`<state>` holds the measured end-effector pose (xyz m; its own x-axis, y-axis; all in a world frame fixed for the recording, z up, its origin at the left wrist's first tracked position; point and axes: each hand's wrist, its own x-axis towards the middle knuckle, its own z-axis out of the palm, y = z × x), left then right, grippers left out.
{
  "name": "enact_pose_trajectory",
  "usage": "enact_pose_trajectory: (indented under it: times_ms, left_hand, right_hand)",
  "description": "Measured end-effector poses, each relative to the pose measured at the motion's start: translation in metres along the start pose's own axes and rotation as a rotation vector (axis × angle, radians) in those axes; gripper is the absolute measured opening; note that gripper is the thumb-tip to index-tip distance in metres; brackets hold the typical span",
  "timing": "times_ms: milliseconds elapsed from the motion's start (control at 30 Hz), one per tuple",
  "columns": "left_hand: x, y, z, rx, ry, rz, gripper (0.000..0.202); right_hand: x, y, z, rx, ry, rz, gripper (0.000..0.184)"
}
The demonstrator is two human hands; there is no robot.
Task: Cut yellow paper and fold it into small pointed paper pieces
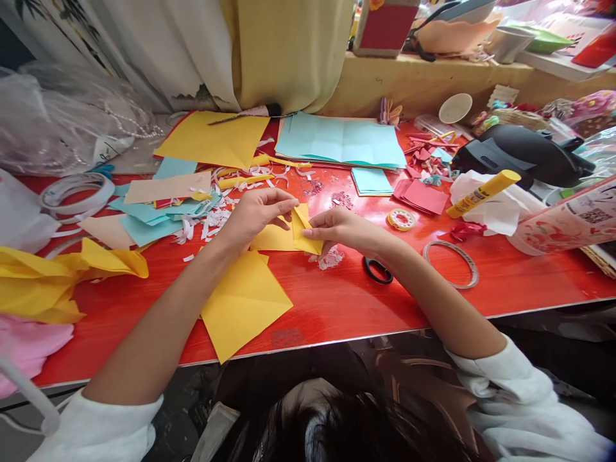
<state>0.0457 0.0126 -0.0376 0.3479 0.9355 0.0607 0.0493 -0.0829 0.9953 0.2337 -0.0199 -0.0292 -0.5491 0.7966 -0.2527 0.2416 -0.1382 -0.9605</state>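
Observation:
A small folded piece of yellow paper point(307, 239) is held between my hands just above the table. My left hand point(260, 212) has thumb and forefinger pinched together at its upper left corner. My right hand point(339, 226) grips its right edge, with the thumb in front and the other fingers partly hidden behind. Beneath them lies another yellow sheet point(274, 239), partly covered by my left fingers. Nearer the front edge rests a larger creased yellow square point(248, 305), one corner behind my left forearm.
On the red table point(337, 308) lie black-handled scissors point(378, 270), a tape ring point(451, 264), a small tape roll point(401, 219) and a yellow glue stick point(484, 192). Blue sheets point(339, 141) and red squares point(420, 196) sit behind. Paper scraps point(216, 218) are heaped at left.

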Motion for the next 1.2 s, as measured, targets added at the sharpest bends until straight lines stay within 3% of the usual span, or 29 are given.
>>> enact_pose_trajectory:
  times_ms: [333, 500, 667, 1033, 1200]
  left_hand:
    - [-0.0006, -0.0029, 0.004, 0.167, 0.038, 0.143, 0.015]
    - [-0.0013, -0.0037, 0.0063, 0.139, 0.059, 0.086, 0.023]
    - [-0.0029, 0.001, 0.0041, 0.07, -0.016, -0.051, 0.034]
    - [-0.0014, -0.0061, 0.0056, 0.17, 0.03, -0.011, 0.032]
    - [-0.0006, -0.0004, 0.0015, 0.07, 0.027, -0.111, 0.04]
  right_hand:
    - [0.0047, 0.0048, 0.0042, -0.089, 0.096, -0.19, 0.029]
    - [0.0045, 0.0048, 0.003, -0.152, 0.131, -0.178, 0.028]
    - [0.0037, 0.0044, 0.0014, -0.21, 0.158, -0.14, 0.03]
    - [0.0045, 0.0047, 0.0011, -0.244, 0.163, -0.128, 0.03]
    - [0.0043, 0.005, 0.0003, -0.224, 0.147, -0.111, 0.03]
